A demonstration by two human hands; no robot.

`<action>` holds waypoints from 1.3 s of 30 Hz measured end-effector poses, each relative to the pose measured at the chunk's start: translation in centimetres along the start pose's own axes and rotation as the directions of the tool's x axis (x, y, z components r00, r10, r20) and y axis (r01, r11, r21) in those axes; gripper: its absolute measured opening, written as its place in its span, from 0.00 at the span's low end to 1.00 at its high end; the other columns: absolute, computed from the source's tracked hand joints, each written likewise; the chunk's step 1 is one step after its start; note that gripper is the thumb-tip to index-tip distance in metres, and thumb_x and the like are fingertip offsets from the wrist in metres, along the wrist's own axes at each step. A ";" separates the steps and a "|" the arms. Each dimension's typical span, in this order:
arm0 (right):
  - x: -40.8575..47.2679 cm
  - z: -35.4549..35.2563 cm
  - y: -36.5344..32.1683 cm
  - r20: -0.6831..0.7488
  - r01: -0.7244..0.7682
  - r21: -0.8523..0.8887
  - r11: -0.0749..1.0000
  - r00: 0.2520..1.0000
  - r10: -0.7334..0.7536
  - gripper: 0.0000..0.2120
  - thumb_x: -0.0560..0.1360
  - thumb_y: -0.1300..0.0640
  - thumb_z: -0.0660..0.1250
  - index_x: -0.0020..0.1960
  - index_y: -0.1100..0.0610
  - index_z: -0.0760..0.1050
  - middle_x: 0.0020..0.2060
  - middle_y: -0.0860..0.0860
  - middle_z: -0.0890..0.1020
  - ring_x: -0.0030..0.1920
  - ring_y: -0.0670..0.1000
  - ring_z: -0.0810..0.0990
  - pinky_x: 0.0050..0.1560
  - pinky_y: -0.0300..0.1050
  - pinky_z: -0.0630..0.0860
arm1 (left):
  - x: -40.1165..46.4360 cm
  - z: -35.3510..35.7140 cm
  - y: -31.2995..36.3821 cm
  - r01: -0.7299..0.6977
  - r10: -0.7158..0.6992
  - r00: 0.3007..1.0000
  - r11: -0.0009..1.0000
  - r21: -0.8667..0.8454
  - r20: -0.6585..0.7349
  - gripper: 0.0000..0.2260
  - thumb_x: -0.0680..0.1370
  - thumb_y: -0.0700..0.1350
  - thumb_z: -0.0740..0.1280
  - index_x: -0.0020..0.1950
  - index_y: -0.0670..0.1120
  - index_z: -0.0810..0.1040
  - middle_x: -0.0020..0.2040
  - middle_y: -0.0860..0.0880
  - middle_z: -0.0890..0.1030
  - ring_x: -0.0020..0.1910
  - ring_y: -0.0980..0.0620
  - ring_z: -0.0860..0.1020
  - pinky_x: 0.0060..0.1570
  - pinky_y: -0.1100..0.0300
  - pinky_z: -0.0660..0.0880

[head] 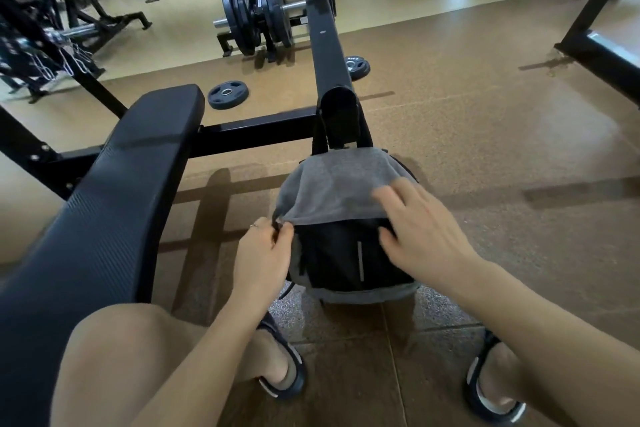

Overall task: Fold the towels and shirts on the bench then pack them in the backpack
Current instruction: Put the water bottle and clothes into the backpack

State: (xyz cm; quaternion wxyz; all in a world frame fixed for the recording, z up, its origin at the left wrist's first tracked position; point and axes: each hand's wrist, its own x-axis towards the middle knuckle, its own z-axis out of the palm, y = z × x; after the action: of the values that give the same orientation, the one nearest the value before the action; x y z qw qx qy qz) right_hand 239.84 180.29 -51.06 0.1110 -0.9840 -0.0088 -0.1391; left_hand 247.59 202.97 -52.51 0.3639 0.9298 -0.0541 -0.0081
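A grey and black backpack [341, 260] stands on the floor between my feet, leaning against a black metal post. Its grey top part [332, 187] covers the upper half; whether towels or shirts are inside is hidden. My left hand [261, 253] pinches something small and dark, apparently a zipper pull, at the backpack's upper left edge. My right hand [419, 232] lies spread on the backpack's upper right, fingers apart and slightly blurred. The black padded bench [114, 191] runs along my left with no cloth showing on it.
A black machine post [332, 80] rises right behind the backpack, joined to a crossbar [256, 130]. Loose weight plates [227, 94] lie on the brown rubber floor. A plate rack [256, 14] and other gym frames stand further back. My sandalled feet [280, 367] flank the backpack.
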 end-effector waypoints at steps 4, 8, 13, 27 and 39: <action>3.0 2.7 -3.3 0.072 0.281 -0.050 0.959 0.958 -0.277 0.26 0.74 0.51 0.71 0.70 0.51 0.68 0.63 0.52 0.74 0.63 0.55 0.73 0.63 0.53 0.74 | -0.6 -0.5 -0.1 -0.093 0.093 0.996 0.995 0.030 0.002 0.16 0.85 0.47 0.61 0.37 0.55 0.69 0.40 0.54 0.73 0.39 0.58 0.73 0.35 0.68 0.64; 5.4 4.7 -4.8 0.027 0.310 -0.074 0.948 0.951 -0.309 0.21 0.74 0.50 0.71 0.65 0.51 0.72 0.60 0.52 0.76 0.59 0.55 0.75 0.60 0.52 0.74 | 0.2 -0.6 -1.0 -0.089 0.090 0.996 0.994 0.069 -0.006 0.15 0.84 0.49 0.61 0.37 0.56 0.70 0.40 0.55 0.73 0.40 0.56 0.74 0.37 0.62 0.65; 7.9 5.7 -5.1 -0.030 0.348 -0.036 0.937 0.937 -0.349 0.07 0.76 0.53 0.70 0.54 0.51 0.78 0.52 0.48 0.82 0.52 0.51 0.79 0.56 0.48 0.75 | 0.9 -0.4 -2.3 -0.003 0.005 0.999 0.999 0.035 -0.038 0.14 0.84 0.51 0.61 0.40 0.50 0.75 0.40 0.52 0.76 0.39 0.55 0.75 0.36 0.60 0.65; 8.2 4.0 -3.1 0.014 0.329 0.011 0.944 0.944 -0.329 0.05 0.73 0.57 0.70 0.42 0.51 0.75 0.39 0.47 0.80 0.40 0.51 0.79 0.43 0.48 0.77 | 3.1 5.9 -6.5 0.759 -0.626 0.640 0.421 -0.497 0.446 0.11 0.83 0.47 0.64 0.61 0.43 0.78 0.55 0.47 0.84 0.56 0.50 0.81 0.53 0.51 0.76; 7.3 2.4 -3.5 -0.008 0.324 0.113 0.939 0.946 -0.325 0.02 0.76 0.55 0.68 0.45 0.52 0.75 0.40 0.47 0.79 0.40 0.49 0.77 0.41 0.46 0.75 | 0.4 9.4 -11.7 0.787 -0.716 0.528 0.209 -0.581 0.457 0.09 0.86 0.42 0.59 0.60 0.39 0.74 0.47 0.39 0.82 0.47 0.43 0.81 0.40 0.55 0.83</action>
State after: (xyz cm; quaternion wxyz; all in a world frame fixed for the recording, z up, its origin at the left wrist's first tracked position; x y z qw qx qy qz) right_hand 247.40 184.14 -50.55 0.1421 -0.9619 -0.1795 -0.1494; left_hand 248.55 205.10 -67.30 0.6495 0.6015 0.3953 -0.2452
